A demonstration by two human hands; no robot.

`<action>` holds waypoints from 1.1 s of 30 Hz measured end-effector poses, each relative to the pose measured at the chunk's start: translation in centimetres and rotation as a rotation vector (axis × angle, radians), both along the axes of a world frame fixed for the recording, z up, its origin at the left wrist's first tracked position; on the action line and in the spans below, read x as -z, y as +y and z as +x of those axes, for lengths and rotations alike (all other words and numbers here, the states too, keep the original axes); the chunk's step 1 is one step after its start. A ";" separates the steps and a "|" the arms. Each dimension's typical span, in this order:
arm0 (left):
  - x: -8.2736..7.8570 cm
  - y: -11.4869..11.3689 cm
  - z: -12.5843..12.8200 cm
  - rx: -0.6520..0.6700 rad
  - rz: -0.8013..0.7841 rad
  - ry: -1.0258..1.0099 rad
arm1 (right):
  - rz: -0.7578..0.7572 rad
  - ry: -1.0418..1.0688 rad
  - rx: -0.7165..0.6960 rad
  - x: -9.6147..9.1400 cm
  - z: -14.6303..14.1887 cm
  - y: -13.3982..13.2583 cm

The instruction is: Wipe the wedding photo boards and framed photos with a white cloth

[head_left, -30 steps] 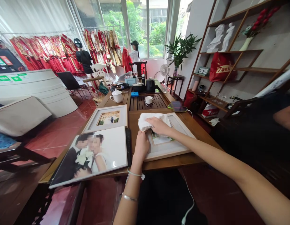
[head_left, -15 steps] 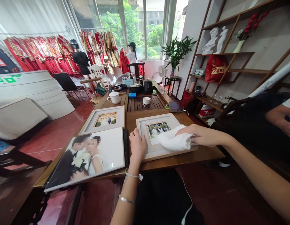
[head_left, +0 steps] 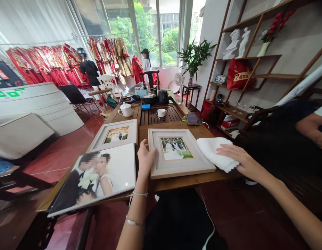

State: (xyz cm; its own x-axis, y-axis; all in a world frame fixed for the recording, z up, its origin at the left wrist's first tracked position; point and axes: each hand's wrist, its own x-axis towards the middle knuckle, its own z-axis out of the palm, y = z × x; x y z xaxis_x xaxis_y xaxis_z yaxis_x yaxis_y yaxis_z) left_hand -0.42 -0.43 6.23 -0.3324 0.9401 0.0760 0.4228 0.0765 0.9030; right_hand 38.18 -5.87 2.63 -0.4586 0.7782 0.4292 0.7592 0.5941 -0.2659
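Steadiness matters most, I judge: my left grip (head_left: 146, 158) lies loosely open against the left edge of the pale frame (head_left: 178, 152), fingers resting on its border rather than closed round it. It should press only enough to keep the frame from sliding on the counter (head_left: 192, 180). My right grip (head_left: 241, 161) is spread wide and flat on the white cloth (head_left: 215, 154), which lies bunched just right of the frame, at its right border. Light, even strokes with a flat fold would suit the surface best, never pushing the frame towards the counter's near edge, which it sits close to. The frame lies face up and square to me: a broad grey-white surround, a thin wooden inner lip, and a small colour photo of a couple against greenery. Left of the frame a large glossy print (head_left: 98, 175) overhangs the counter's edge. Beyond it, left of the frame's far corner, lies a second frame (head_left: 115, 134). Straight beyond the frame is a slatted tea tray (head_left: 155, 116).
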 end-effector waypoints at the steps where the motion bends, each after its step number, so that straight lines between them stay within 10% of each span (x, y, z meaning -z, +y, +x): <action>1: -0.5 0.0 -0.3 -0.016 -0.022 -0.082 | -0.027 0.012 -0.020 0.4 0.0 -0.1; 10: -4.1 -2.2 -2.5 -0.049 0.000 -0.542 | -0.361 -0.003 -0.029 -1.3 -1.3 -0.5; 16: -5.9 -3.1 -5.7 -0.049 0.123 -0.542 | -0.014 0.370 0.158 -3.5 -7.7 0.9; 24: -5.7 -1.4 -6.4 0.074 0.075 -0.562 | -1.034 1.311 -0.134 -4.9 -14.7 1.0; 33: -6.7 5.0 -9.2 0.259 -0.039 -0.009 | -1.005 1.723 0.029 -4.2 -14.5 1.0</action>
